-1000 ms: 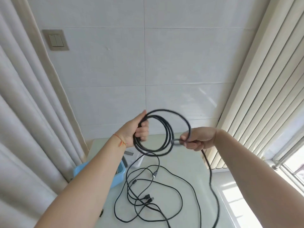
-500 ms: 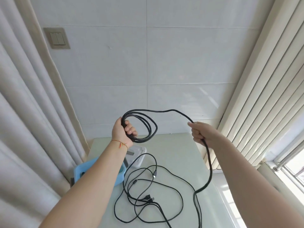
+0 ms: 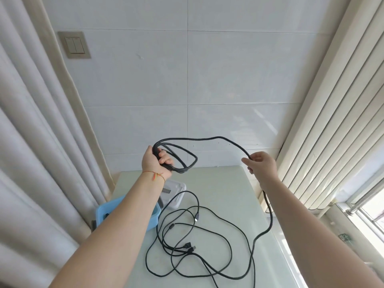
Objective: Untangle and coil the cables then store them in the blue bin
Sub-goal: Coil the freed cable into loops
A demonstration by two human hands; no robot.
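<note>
Black cable half coiled above table

Left hand (image 3: 158,163) grips the coil (image 3: 180,156); right hand (image 3: 262,165) pinches the free run (it drops past the table's (image 3: 224,183) right edge). Loose cables (image 3: 193,242) sprawl mid-table. Blue bin (image 3: 104,210) sits at the left edge, under the forearm.

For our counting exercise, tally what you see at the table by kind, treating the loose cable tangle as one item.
Hands: 2 (left hand, right hand)
Held black cable: 1
Cable tangle: 1
Blue bin: 1
White container: 1
Total: 6
</note>
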